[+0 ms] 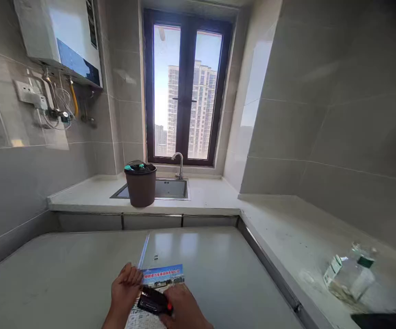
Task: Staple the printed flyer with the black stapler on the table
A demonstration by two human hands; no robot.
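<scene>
Gripping black tool (151, 300) over red-lettered sheet (163, 272)

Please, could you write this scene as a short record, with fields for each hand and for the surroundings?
Left hand: fingers curled, by the left edge of the printed sheet; grip unclear
Right hand: holds a dark tool with a red part, over the sheet
Behind the sheet: pale panel
Counter, far side: brown bucket, partly hiding the sink; faucet
Counter, right: clear containers, blurred
Far wall: dark-framed window
</scene>
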